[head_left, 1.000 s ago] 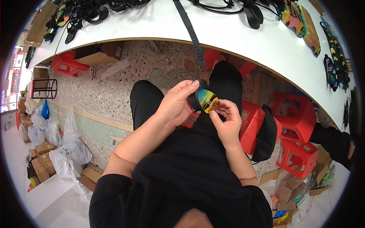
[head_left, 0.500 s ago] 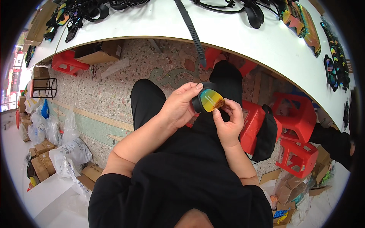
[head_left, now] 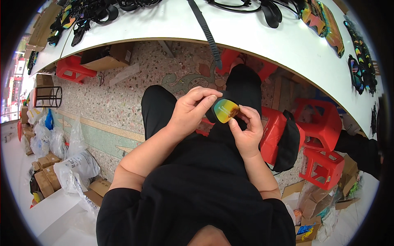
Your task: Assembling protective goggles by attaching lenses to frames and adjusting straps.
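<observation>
Above my lap, my left hand [head_left: 196, 107] pinches the black cup-like rim of a goggle eyepiece [head_left: 223, 110] between thumb and fingers. Its mirrored lens shines teal, yellow and orange. My right hand [head_left: 248, 125] grips the lens's right edge, thumb below and fingers curled behind. Part of the black rim is hidden by my left fingers and the lens itself. From the table edge just ahead hangs a black ribbed rubber strap [head_left: 205, 33], apart from both hands.
The white table [head_left: 164, 25] curves across the front. It bears black goggle parts [head_left: 98, 12], mirrored lenses [head_left: 324, 24] and several goggles [head_left: 357, 71]. Red stools [head_left: 320, 119] and a black bag [head_left: 288, 143] stand at right. Cartons [head_left: 45, 178] and plastic bags [head_left: 76, 168] lie at left.
My left fingers have shifted to the rim's upper left and curl more over it. The eyepiece has turned and moved slightly left and down. My right hand keeps its grip.
</observation>
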Demonstrator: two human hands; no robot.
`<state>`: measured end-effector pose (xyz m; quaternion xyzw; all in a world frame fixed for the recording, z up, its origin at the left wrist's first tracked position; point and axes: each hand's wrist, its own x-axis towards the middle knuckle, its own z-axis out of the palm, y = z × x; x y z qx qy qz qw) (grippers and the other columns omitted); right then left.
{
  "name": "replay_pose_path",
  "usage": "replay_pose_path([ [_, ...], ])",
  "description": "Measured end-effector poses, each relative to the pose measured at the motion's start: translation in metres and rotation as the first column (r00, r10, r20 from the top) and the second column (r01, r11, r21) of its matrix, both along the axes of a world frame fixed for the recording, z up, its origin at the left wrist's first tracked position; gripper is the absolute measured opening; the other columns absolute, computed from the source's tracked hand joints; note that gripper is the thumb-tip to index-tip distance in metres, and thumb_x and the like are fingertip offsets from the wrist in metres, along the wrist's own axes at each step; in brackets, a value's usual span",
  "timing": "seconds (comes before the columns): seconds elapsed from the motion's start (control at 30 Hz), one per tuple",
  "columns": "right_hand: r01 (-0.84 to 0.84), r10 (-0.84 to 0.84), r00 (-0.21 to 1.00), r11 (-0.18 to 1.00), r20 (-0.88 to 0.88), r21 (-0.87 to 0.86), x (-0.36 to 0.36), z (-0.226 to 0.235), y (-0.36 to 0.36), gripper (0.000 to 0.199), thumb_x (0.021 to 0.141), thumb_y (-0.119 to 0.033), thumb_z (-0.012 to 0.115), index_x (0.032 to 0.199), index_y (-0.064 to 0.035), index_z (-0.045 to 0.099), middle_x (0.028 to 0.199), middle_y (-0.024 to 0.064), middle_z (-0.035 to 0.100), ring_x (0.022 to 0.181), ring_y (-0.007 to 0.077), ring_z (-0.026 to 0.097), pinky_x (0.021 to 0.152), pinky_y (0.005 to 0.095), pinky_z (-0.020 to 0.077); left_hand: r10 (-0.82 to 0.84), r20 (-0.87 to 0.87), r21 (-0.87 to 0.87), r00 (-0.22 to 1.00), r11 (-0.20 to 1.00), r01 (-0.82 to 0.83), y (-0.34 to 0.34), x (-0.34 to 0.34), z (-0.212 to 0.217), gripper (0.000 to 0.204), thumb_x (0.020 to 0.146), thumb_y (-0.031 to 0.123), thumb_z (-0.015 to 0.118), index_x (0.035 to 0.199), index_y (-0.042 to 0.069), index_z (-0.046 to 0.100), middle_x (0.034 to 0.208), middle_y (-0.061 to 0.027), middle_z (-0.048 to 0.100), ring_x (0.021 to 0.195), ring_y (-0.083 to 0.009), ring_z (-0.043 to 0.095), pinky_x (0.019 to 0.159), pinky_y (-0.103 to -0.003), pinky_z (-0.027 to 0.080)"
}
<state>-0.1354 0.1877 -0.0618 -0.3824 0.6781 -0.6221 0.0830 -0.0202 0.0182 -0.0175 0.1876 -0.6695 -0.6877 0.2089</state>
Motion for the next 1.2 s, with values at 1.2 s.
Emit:
replay_pose_path([
  [1.2, -0.128, 0.128, 0.988, 0.992, 0.082, 0.000, 0.014, 0.007, -0.001, 0.040, 0.075, -0.002, 0.081, 0.110, -0.0022, 0.063, 0.100, 0.0113, 0.064, 0.085, 0.0187, 0.063, 0.075, 0.0286, 0.0526, -0.416, 0.216, -0.380, 0.883, 0.797, 0.469, -0.034, 0.005, 0.026, 0.071, 0.062, 0.019, 0.091, 0.127, 0.011, 0.063, 0.119, -0.0094, 0.068, 0.112, -0.0253, 0.064, 0.099, -0.036, 0.048],
])
